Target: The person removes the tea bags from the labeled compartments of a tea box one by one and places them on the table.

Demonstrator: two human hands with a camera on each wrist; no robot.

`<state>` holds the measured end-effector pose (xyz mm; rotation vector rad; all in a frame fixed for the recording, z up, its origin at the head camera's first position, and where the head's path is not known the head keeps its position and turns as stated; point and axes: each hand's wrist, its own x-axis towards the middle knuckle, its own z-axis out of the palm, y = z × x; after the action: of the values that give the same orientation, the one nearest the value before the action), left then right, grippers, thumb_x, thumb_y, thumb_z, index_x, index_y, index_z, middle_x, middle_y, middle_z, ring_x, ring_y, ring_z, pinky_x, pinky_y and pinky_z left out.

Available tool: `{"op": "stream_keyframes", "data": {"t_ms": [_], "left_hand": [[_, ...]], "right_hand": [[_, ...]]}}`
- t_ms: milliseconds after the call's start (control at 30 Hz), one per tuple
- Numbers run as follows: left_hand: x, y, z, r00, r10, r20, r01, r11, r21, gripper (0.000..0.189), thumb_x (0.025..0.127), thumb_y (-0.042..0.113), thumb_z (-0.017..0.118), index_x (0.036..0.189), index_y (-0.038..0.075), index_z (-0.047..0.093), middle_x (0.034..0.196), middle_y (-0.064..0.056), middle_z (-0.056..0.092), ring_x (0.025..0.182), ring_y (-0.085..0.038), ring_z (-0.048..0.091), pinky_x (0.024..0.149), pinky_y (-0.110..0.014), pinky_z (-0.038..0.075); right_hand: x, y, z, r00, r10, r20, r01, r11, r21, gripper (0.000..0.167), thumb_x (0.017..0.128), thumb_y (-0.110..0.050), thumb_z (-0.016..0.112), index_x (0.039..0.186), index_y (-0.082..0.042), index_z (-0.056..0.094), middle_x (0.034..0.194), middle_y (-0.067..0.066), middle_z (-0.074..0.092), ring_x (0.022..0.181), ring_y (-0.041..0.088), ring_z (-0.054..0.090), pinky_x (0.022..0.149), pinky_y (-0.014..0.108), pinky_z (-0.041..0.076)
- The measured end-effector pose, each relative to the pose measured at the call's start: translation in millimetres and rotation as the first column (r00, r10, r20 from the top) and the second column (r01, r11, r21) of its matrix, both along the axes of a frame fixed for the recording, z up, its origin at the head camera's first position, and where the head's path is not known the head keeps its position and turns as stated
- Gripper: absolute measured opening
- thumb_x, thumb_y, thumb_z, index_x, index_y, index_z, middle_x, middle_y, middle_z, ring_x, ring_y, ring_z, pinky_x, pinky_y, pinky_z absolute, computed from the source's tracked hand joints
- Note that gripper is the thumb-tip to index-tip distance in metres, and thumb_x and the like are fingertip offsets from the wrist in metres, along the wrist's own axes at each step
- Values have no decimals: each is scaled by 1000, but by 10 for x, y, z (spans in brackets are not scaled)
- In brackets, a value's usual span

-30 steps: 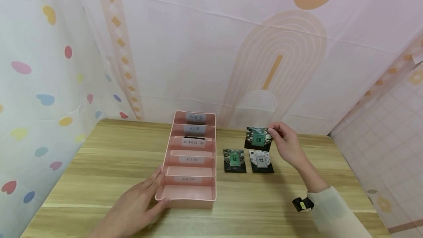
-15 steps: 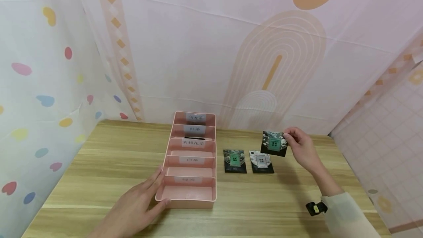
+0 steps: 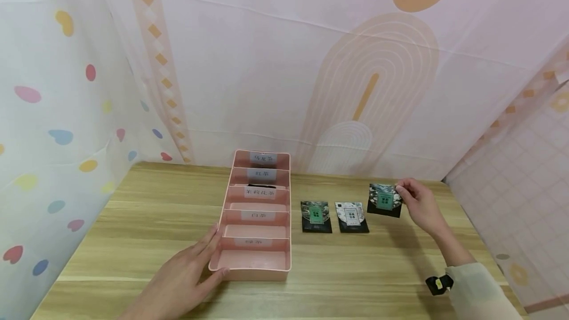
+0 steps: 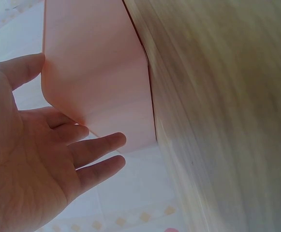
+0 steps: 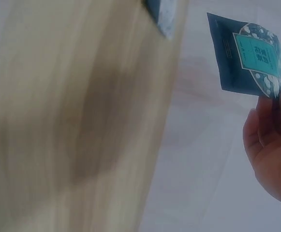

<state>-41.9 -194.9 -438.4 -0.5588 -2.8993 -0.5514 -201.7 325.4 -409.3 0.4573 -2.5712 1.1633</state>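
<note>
left hand (image 3: 184, 268): resting against the near left corner of the pink box (image 3: 255, 274), with thumb at the near end and fairly straight fingers along the left side; touching rather than gripping
right hand (image 3: 418, 206): pinching the held packet (image 3: 383, 200) near its upper right corner, between thumb and fingers
held packet: black with a floral print and teal label; raised off the table (image 3: 351, 285), slightly tilted, just right of the white-label packet (image 3: 352, 217)
white-label packet: lying flat on the table, black along its near end
green-label packet (image 3: 316, 216): lying flat between the pink box and the white-label packet, apart from both
pink box: standing left of the packets, divided front to back into five compartments, with white labels in chinese characters
second compartment from the far end: showing a dark edge (image 3: 261, 185), too hidden to identify
backdrop cloth (image 3: 249, 73): hanging behind the table, pale pink with an arch pattern
right sleeve (image 3: 477, 283): pale, with a black strap (image 3: 437, 285) beside the cuff
</note>
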Motion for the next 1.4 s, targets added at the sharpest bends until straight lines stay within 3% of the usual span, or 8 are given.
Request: {"op": "stream_keyframes", "data": {"t_ms": [433, 700, 933, 1133, 1400], "left_hand": [[1, -4, -6, 1000, 4, 6, -4, 1000, -3, 73, 100, 48, 69, 153, 2, 52, 163, -11, 44, 131, -34, 61, 103, -52, 54], [5, -4, -2, 1000, 0, -6, 0, 1000, -10, 73, 100, 48, 69, 153, 1, 53, 162, -11, 45, 130, -34, 61, 102, -51, 54], [3, -3, -1, 1000, -6, -19, 6, 1000, -15, 73, 100, 48, 69, 152, 1, 52, 161, -12, 46, 129, -34, 62, 100, -50, 55], [4, -7, 3, 1000, -5, -10, 5, 1000, -12, 72, 100, 47, 69, 152, 0, 53, 161, -14, 46, 129, -34, 62, 100, -51, 56], [9, 1, 6, 1000, -9, -26, 8, 1000, -17, 73, 100, 47, 70, 153, 0, 51, 161, -13, 46, 128, -34, 63, 100, -50, 56]], "right_hand": [[-46, 198, -166, 991, 21, 134, -24, 1000, 19, 10, 107, 0, 56, 103, 5, 63, 70, 4, 47, 57, 10, 39, 52, 26, 36], [-89, 238, -259, 989, 22, 146, -24, 1000, 13, 11, 105, 4, 57, 101, 9, 65, 69, 6, 51, 59, 8, 41, 53, 24, 37], [-138, 267, -327, 975, -47, 218, 28, 996, 89, 13, 106, 1, 58, 104, 10, 66, 79, 10, 61, 67, 10, 48, 59, 25, 42], [-185, 279, -388, 972, -75, 223, 41, 987, 153, 13, 105, -1, 60, 103, 8, 69, 93, 16, 71, 79, 13, 58, 68, 25, 49], [-222, 282, -481, 966, -90, 241, 48, 983, 177, 10, 104, 1, 61, 98, 6, 68, 93, 15, 70, 83, 18, 58, 72, 28, 50]]}}
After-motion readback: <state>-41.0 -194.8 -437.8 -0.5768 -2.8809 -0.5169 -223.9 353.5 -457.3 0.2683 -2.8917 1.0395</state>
